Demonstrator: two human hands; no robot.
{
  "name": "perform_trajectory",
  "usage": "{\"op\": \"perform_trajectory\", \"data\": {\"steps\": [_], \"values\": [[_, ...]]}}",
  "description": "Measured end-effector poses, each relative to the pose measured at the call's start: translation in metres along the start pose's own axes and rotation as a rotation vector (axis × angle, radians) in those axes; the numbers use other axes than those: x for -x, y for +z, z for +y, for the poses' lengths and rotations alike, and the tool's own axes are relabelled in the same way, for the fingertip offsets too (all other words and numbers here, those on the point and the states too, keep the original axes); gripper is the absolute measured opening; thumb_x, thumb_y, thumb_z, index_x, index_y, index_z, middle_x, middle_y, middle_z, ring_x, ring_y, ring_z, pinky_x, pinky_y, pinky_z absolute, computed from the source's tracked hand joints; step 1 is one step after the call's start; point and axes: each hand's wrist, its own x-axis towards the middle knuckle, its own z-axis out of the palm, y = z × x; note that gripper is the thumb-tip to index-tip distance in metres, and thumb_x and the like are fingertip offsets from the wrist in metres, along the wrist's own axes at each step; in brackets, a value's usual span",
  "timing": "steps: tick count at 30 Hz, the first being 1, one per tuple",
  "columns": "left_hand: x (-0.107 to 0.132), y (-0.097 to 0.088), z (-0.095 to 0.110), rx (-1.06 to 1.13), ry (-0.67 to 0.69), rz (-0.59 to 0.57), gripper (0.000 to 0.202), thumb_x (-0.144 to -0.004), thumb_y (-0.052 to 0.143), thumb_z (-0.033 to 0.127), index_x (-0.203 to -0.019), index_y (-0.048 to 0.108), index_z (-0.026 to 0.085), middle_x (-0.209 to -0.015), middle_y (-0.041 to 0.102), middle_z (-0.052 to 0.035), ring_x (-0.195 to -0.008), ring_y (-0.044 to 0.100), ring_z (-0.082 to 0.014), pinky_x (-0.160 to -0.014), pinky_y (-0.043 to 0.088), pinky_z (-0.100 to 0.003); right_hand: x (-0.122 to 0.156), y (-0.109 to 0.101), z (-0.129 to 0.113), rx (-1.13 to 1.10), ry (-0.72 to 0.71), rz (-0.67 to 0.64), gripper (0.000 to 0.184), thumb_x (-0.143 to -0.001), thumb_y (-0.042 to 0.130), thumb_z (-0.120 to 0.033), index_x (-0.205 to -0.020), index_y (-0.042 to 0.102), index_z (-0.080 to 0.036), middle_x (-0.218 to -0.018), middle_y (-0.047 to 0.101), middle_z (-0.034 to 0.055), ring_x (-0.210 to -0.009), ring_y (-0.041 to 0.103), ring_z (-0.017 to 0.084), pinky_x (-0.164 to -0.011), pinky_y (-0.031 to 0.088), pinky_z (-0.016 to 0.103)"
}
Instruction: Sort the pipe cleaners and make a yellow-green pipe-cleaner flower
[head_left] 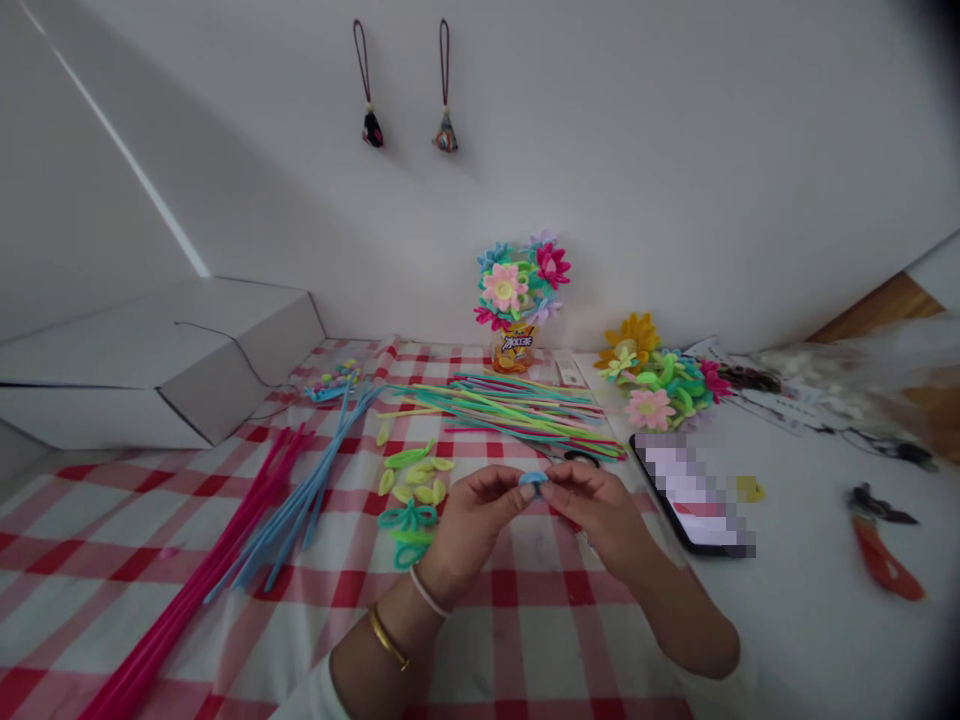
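Note:
Both hands meet over the checked cloth, fingertips pinched round a small blue pipe cleaner piece (533,479), apparently bent into a curve. My left hand (476,520) grips its left side, and my right hand (600,515) has the right side. The fingers hide much of its shape. Left of my left hand lie yellow-green pipe cleaner petals (420,484) and teal looped pieces (409,516). Behind my right hand, the black handle of a pair of scissors (582,458) shows in part.
Pink pipe cleaners (217,560), blue ones (322,470) and a mixed pile (510,410) lie on the checked cloth (315,640). A flower jar (514,345) stands behind; a phone (690,495), a bouquet (664,390) and orange-handled pliers (885,555) are right. A white box (240,370) sits left.

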Motion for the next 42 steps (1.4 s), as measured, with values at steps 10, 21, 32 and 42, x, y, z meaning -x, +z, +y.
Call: {"op": "perform_trajectory", "data": {"steps": [10, 21, 32, 42], "values": [[-0.001, -0.003, 0.001, 0.197, -0.095, 0.122, 0.020, -0.061, 0.075, 0.027, -0.072, 0.065, 0.013, -0.067, 0.067, -0.0024, -0.062, 0.063, -0.0149, -0.062, 0.047, -0.027, -0.013, -0.043, -0.003, 0.502, 0.041, 0.158, 0.022, -0.074, 0.056, -0.037, -0.079, 0.066, -0.018, -0.076, 0.066, 0.0028, -0.070, 0.057, 0.017, -0.063, 0.041, 0.028], [-0.002, -0.007, -0.004, 0.178, -0.310, 0.013, 0.027, -0.063, 0.074, 0.024, -0.082, 0.058, 0.013, -0.069, 0.061, -0.0006, -0.057, 0.062, -0.0130, -0.047, 0.046, -0.021, -0.013, -0.052, 0.012, 1.133, 0.245, -0.110, 0.019, -0.071, 0.058, -0.038, -0.068, 0.065, -0.020, -0.068, 0.066, 0.0035, -0.063, 0.058, 0.017, -0.051, 0.029, 0.025], [0.000, -0.007, -0.007, 0.176, -0.344, -0.033, 0.025, -0.064, 0.074, 0.025, -0.079, 0.058, 0.013, -0.071, 0.063, -0.0022, -0.060, 0.064, -0.0149, -0.051, 0.048, -0.023, -0.006, -0.022, 0.002, 1.169, 0.080, -0.119, 0.014, -0.075, 0.050, -0.024, -0.072, 0.062, -0.017, -0.073, 0.068, 0.0072, -0.065, 0.060, 0.018, -0.049, 0.028, 0.025], [0.002, -0.004, -0.005, 0.123, -0.408, -0.119, 0.023, -0.067, 0.071, 0.028, -0.076, 0.056, 0.013, -0.071, 0.064, -0.0045, -0.057, 0.065, -0.0153, -0.049, 0.049, -0.022, -0.016, -0.074, 0.012, 1.225, 0.312, -0.033, 0.018, -0.075, 0.051, -0.027, -0.070, 0.063, -0.016, -0.072, 0.066, 0.0107, -0.068, 0.061, 0.022, -0.052, 0.033, 0.027]]}}
